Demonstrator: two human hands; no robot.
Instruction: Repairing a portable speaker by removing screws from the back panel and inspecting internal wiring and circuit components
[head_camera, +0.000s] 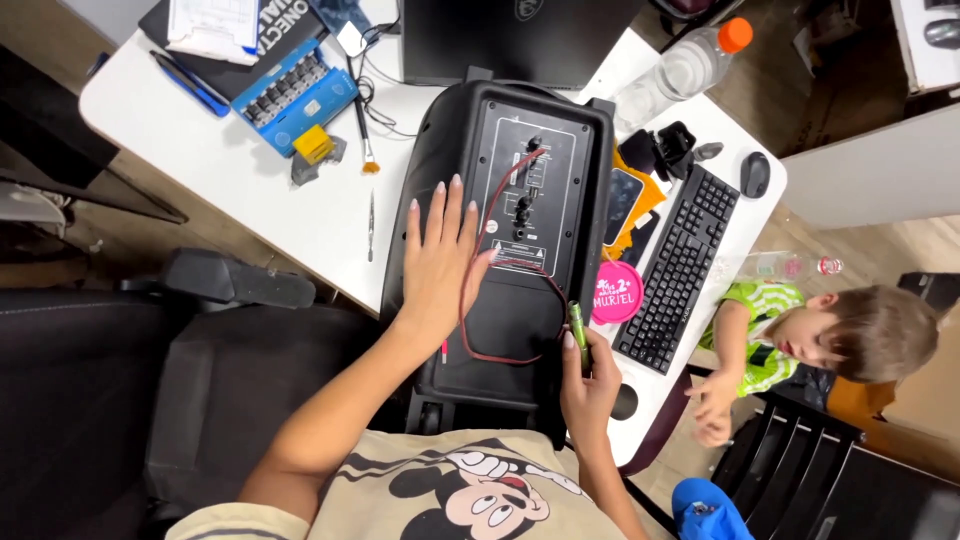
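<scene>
A large black speaker cabinet (505, 330) lies on its face across the white table's edge and my lap, back panel up. My left hand (437, 262) rests flat on the panel's left side, fingers spread. A red cable (495, 355) runs from a socket on the control plate (530, 190) in a loop down across the panel. My right hand (588, 385) grips a green-handled tool (578, 330) upright against the cabinet's lower right edge.
On the white table (250, 190) lie a blue parts case (290, 90), tweezers (370, 226), a small brush (366, 140), a black keyboard (678, 268), a mouse (755, 175), a water bottle (685, 68) and a pink round sticker (614, 291). Another person (800, 335) sits at right.
</scene>
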